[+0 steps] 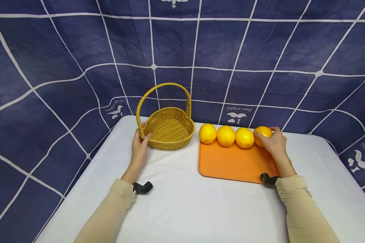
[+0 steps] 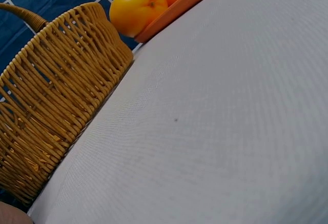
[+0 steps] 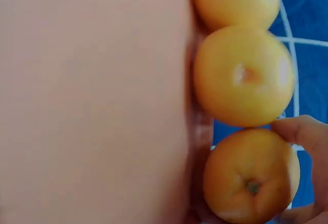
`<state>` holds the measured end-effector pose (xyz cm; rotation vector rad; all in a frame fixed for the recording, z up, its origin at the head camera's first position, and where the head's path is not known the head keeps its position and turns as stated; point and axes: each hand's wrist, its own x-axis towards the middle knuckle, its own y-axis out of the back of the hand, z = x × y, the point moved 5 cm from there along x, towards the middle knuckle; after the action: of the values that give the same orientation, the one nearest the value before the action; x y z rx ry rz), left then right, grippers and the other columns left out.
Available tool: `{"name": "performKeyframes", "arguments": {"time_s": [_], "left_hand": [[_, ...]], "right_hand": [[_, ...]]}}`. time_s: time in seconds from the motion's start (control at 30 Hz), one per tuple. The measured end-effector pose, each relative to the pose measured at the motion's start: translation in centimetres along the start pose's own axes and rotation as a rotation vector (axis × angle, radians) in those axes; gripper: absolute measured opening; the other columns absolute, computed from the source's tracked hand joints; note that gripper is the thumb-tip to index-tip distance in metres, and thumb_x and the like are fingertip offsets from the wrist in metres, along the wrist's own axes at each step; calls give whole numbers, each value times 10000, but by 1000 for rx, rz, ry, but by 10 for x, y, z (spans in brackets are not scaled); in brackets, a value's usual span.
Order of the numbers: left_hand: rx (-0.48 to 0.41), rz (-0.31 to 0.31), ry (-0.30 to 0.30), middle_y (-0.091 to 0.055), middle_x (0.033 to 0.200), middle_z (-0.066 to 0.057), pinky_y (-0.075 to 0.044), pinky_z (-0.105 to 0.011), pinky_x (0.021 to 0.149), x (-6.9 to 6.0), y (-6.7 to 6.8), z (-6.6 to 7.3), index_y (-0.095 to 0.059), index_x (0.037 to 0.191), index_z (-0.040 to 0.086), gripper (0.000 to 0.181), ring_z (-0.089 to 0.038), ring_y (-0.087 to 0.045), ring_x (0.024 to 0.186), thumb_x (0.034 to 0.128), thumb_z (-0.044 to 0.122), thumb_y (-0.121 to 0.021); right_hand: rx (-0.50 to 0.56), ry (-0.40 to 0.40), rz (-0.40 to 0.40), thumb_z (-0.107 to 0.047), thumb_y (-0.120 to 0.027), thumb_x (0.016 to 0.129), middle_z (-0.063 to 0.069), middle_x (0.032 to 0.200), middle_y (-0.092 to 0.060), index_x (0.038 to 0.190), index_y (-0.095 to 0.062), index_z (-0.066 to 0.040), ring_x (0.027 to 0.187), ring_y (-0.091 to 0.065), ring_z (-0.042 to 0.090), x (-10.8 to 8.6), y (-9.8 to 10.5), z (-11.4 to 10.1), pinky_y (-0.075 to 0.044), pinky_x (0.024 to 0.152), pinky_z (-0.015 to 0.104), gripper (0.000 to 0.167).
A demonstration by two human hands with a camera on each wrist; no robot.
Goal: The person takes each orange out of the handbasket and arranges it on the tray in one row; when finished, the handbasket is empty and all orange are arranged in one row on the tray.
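A yellow wicker basket point(image 1: 170, 145) with a tall arched handle stands at the back left. My left hand point(image 1: 139, 147) grips its left rim, thumb over the edge; only a bit of that hand shows at the corner of the left wrist view. On the right, an orange tray point(image 1: 234, 163) holds a row of oranges along its back edge. The right hand point(image 1: 276, 144) holds the rightmost orange point(image 1: 262, 131) between thumb and fingers. In the right wrist view this orange point(image 3: 251, 175) sits close beside its neighbour point(image 3: 243, 75).
Two more oranges, one at the left end point(image 1: 208, 133) and one beside it point(image 1: 226, 135), sit on the tray near the basket. A white cloth point(image 1: 200, 209) covers the table. Behind it hangs a dark blue curtain point(image 1: 216, 44) with white lines.
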<state>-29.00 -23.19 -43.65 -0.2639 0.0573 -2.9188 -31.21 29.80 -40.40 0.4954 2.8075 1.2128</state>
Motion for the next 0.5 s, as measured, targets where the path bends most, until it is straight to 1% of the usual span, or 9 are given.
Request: {"name": "performKeyframes", "arguments": {"time_s": [0.1, 0.17, 0.23, 0.37, 0.5], "left_hand": [[4, -4, 2, -344, 1706, -78, -288, -403, 1302, 0, 1, 1, -338, 1646, 100, 607, -233, -349, 1563, 1081, 112, -559], [11, -8, 0, -347, 1701, -89, -292, -404, 1300, -1, 1, 2, -337, 1646, 104, 602, -241, -353, 1561, 1085, 121, -554], [4, -10, -6, -351, 1697, -102, -294, -403, 1299, -2, 1, 2, -338, 1645, 101, 596, -250, -353, 1561, 1089, 127, -551], [-13, -15, -11, -342, 1700, -102, -296, -401, 1298, -1, 0, 1, -339, 1644, 99, 592, -254, -345, 1565, 1091, 123, -548], [-9, -15, -7, -345, 1698, -109, -297, -406, 1298, -2, 0, 1, -341, 1645, 108, 597, -257, -349, 1564, 1086, 124, -551]], "right_hand": [[10, -6, 14, -566, -635, 970, 367, 1412, -521, 1518, -387, 103, 1273, -448, 539, -2, -5, 4, -508, 990, 579, 899], [-4, 11, 18, -549, -625, 981, 377, 1386, -534, 1503, -388, 120, 1234, -475, 530, -3, -5, 3, -525, 974, 575, 882], [-23, 29, 18, -526, -616, 993, 392, 1364, -542, 1488, -385, 139, 1204, -492, 529, -4, -5, 1, -529, 985, 590, 861], [-87, 43, 8, -506, -595, 1003, 408, 1327, -548, 1478, -378, 141, 1181, -495, 541, -7, -3, -1, -514, 1024, 639, 832], [-158, 63, -16, -514, -565, 1011, 401, 1284, -563, 1473, -382, 140, 1130, -522, 542, -11, -2, -2, -525, 1013, 654, 821]]}}
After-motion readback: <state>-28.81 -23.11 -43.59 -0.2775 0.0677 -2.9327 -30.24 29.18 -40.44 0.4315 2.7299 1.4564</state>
